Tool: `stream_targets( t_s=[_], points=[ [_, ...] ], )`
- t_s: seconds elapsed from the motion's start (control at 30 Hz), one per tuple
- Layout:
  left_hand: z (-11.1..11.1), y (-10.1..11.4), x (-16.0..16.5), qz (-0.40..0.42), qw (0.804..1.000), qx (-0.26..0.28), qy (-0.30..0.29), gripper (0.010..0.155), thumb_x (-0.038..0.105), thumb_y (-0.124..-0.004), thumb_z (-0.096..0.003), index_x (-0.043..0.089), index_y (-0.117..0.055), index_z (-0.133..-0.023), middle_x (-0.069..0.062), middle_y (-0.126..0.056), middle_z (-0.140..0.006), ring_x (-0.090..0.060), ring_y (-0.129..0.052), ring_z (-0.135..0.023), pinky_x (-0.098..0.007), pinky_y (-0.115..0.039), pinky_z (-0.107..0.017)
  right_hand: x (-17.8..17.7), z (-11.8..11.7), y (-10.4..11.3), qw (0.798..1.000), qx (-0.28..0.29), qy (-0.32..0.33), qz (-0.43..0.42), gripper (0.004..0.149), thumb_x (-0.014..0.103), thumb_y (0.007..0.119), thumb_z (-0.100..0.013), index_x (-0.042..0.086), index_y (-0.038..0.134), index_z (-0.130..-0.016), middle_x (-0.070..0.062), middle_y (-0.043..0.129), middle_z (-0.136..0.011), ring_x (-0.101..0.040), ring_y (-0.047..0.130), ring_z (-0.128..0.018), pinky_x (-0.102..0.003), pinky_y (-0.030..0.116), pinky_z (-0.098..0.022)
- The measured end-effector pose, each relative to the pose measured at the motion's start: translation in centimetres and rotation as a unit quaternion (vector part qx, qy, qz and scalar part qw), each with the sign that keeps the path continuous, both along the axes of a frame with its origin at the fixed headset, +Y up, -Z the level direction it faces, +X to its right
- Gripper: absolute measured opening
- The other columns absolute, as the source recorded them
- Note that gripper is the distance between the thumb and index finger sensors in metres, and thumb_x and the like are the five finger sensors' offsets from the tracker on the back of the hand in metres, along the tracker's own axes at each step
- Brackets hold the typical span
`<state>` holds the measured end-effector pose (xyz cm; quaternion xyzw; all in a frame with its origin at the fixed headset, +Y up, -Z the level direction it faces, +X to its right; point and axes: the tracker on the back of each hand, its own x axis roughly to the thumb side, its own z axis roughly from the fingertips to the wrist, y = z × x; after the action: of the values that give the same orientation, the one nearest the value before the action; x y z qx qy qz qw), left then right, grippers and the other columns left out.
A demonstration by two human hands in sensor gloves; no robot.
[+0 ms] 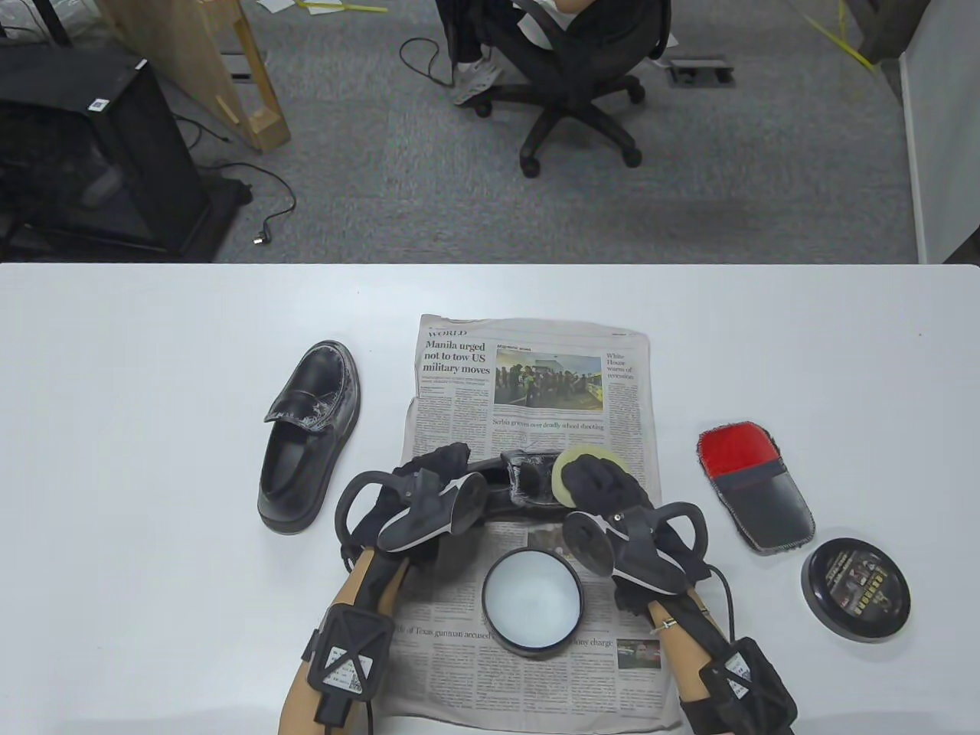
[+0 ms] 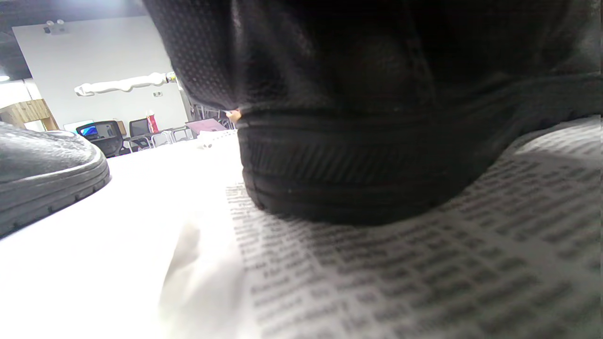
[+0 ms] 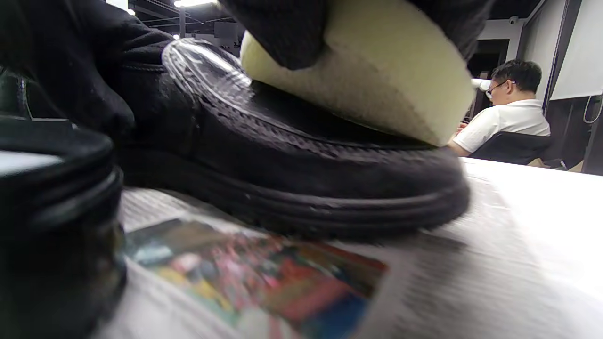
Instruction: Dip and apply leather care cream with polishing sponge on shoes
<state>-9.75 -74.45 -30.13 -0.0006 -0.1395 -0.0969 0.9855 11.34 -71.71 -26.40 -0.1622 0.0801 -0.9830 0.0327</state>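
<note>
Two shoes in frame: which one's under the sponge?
The shoe on the newspaper, gripped by the left hand; the right hand presses the yellow sponge on it. The other shoe sits untouched.

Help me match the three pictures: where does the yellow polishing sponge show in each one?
Table view: polishing sponge mid-newspaper, under the right hand, on the shoe's toe.
Left wrist view: not in it.
Right wrist view: sponge at top centre, pressed on the shoe.
Shared landmark: the newspaper.

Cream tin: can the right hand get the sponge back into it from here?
Probably yes. The tin sits open just near of the right hand, which grips the sponge on the shoe; nothing between.
</note>
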Motion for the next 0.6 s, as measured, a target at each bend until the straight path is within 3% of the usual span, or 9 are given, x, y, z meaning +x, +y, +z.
stream_targets(
  t_s=[0.1, 0.23, 0.4, 0.6],
  points=[
    [0.0, 0.0, 0.0, -0.001, 1.0, -0.002, 0.0, 0.095, 0.071, -0.076, -0.0312, 0.024, -0.054, -0.11, 0.003, -0.08, -0.108, -0.016, -0.087, -0.093, -0.034, -0.08, -0.069, 0.1, -1.9, -0.6, 0.999, -0.022, -0.042, 0.025, 0.049, 0.029, 0.067, -0.059, 0.026, 0.052, -0.106, -0.002, 0.064, -0.111, -0.029, 0.074, -0.101, -0.045, 0.068, -0.072],
    [-0.1, 0.1, 0.2, -0.012, 1.0, -0.014, 0.006, 0.092, 0.071, -0.076, -0.0327, 0.023, -0.059, -0.11, -0.002, -0.083, -0.107, -0.021, -0.09, -0.09, -0.038, -0.084, -0.065, 1.7, -2.7, -1.6, 0.993, -0.017, -0.087, 0.071, 0.048, 0.028, 0.067, -0.059, 0.029, 0.051, -0.104, 0.001, 0.062, -0.112, -0.028, 0.072, -0.102, -0.044, 0.07, -0.071],
    [-0.1, 0.1, 0.5, -0.02, 1.0, -0.017, 0.016, 0.091, 0.071, -0.076, -0.0326, 0.023, -0.063, -0.109, -0.002, -0.087, -0.103, -0.021, -0.092, -0.086, -0.038, -0.086, -0.061, 4.4, -1.7, -1.9, 0.99, -0.032, -0.108, 0.085, 0.048, 0.027, 0.069, -0.058, 0.027, 0.052, -0.103, -0.002, 0.064, -0.111, -0.029, 0.077, -0.098, -0.039, 0.074, -0.069],
    [-0.1, 0.1, 0.5, -0.017, 1.0, -0.014, 0.012, 0.09, 0.07, -0.076, -0.0326, 0.026, -0.063, -0.109, -0.002, -0.087, -0.103, -0.023, -0.092, -0.086, -0.039, -0.084, -0.061, 4.4, 0.6, -1.8, 0.992, -0.025, -0.07, 0.099, 0.047, 0.026, 0.071, -0.058, 0.023, 0.057, -0.102, -0.005, 0.07, -0.107, -0.028, 0.084, -0.092, -0.037, 0.08, -0.067]
  ],
)
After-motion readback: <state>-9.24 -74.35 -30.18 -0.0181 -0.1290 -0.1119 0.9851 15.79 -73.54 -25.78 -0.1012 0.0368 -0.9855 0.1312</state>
